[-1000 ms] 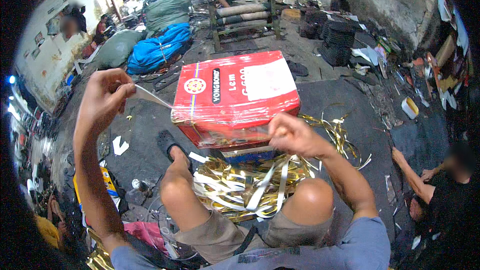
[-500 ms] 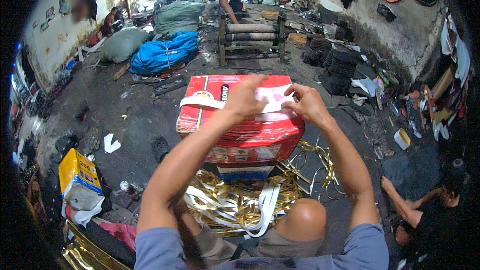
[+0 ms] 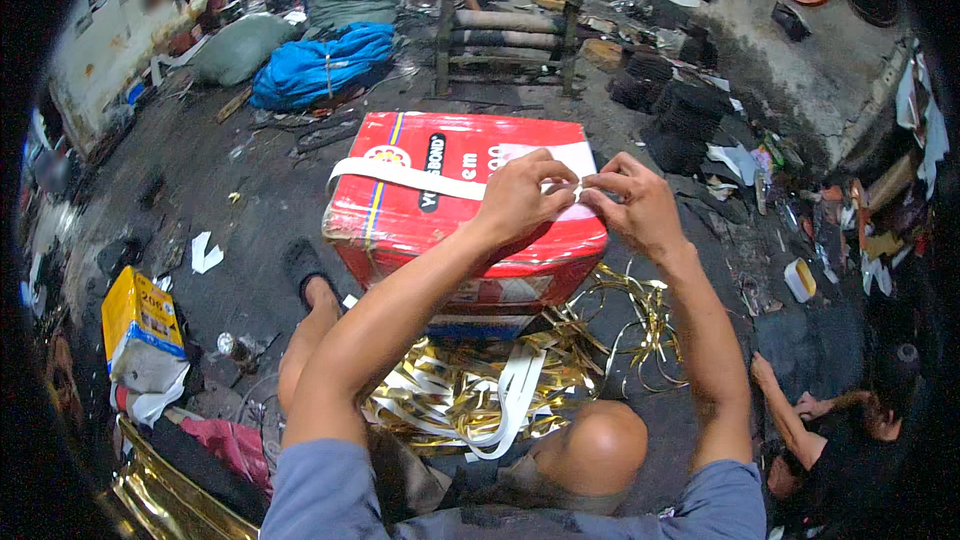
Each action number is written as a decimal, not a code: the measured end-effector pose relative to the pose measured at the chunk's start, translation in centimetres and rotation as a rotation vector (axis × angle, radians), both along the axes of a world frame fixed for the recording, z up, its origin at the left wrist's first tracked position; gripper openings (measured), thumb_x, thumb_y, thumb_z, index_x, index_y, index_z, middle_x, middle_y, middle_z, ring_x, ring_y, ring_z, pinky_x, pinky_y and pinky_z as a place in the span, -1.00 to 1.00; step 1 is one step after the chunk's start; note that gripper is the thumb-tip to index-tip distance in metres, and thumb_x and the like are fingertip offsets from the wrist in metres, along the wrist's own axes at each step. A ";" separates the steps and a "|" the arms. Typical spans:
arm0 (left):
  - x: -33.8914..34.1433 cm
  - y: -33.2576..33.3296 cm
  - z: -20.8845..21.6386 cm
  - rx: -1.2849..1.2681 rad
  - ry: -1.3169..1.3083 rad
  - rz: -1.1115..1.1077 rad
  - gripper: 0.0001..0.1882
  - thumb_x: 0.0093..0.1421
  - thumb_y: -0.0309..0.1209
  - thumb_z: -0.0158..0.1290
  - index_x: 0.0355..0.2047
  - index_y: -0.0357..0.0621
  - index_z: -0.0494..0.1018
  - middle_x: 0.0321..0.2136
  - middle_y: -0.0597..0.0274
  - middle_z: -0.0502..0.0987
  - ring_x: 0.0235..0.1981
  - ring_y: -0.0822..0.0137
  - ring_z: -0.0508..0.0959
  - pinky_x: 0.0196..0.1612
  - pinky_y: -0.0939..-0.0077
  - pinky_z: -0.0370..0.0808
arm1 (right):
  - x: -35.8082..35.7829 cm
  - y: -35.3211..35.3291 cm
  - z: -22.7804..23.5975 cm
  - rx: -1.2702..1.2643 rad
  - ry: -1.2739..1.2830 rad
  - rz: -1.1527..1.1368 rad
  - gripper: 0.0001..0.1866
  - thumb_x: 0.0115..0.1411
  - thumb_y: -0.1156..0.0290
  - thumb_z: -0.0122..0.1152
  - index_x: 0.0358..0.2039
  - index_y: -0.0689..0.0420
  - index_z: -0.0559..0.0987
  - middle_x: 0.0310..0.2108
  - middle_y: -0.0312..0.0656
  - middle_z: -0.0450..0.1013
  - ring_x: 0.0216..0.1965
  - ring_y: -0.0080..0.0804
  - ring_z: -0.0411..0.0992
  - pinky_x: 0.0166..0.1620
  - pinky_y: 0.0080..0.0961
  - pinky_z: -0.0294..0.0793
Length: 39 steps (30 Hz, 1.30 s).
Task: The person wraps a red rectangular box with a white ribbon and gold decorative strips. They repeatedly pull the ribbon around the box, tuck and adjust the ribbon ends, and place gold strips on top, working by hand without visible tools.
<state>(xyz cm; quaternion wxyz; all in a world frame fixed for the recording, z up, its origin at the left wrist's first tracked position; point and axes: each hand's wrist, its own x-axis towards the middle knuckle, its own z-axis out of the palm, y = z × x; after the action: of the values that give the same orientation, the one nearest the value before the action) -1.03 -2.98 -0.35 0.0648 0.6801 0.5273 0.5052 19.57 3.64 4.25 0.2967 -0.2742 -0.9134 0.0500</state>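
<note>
A red carton (image 3: 450, 245) stands in front of me, its top facing up. Across its top lies a white strip (image 3: 405, 178), bent over the left edge and running toward my left hand (image 3: 525, 198). Fingertips of that hand are pinched together over the carton's right half. Close beside it, my right hand (image 3: 635, 205) is pinched too, its fingertips meeting the left ones. Between them shows a small white piece (image 3: 578, 192); whether it joins the strip is hidden by the fingers. A pale pink-white sheet (image 3: 572, 155) lies on the carton behind the hands.
Gold and white strips (image 3: 480, 390) are heaped between my legs and the carton. A yellow box (image 3: 145, 325) stands at left. Farther off are a blue bundle (image 3: 325, 65) and a rack with rolls (image 3: 505, 40). Another person's arm (image 3: 785, 410) reaches in at lower right.
My left hand has come right and down, and both hands now meet at the small white piece. The view has shifted, with the carton higher; more of its top shows.
</note>
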 end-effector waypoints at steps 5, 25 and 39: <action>0.3 1.2 -1.9 0.105 0.019 -0.025 -0.82 0.16 -0.31 0.24 -0.32 -0.13 0.70 -0.28 0.08 0.63 -0.21 0.02 0.66 -0.09 0.13 0.58 | 0.6 -0.2 1.0 0.171 -0.150 0.054 -0.81 0.21 0.23 0.40 -0.22 0.00 0.74 -0.27 -0.16 0.53 -0.29 -0.12 0.59 -0.21 -0.22 0.59; 0.1 0.8 -1.2 -0.066 -0.182 -0.061 -0.80 0.05 -0.32 0.25 -0.41 -0.19 0.69 -0.37 -0.04 0.66 -0.25 -0.03 0.67 -0.12 0.13 0.59 | -0.6 0.5 -2.3 -0.154 0.191 0.007 -0.88 0.24 0.49 0.39 -0.31 0.29 0.69 -0.37 -0.38 0.38 -0.37 -0.65 0.29 -0.33 -0.64 0.27; -1.4 4.1 1.3 -0.172 0.101 -0.189 -0.76 0.03 -0.27 0.31 -0.47 -0.23 0.69 -0.51 -0.02 0.69 -0.46 0.17 0.71 -0.29 0.27 0.62 | -1.2 2.3 -6.0 -0.789 0.605 -0.105 -0.74 0.36 0.21 0.35 -0.35 0.11 0.57 -0.52 -0.45 0.42 -0.46 -0.69 0.29 -0.41 -0.57 0.29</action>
<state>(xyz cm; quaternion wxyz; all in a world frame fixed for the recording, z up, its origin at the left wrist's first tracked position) -2.38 1.08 1.00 0.1437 0.7432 0.5049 0.4148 18.35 5.95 -1.78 0.4240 -0.3843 -0.6829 0.4540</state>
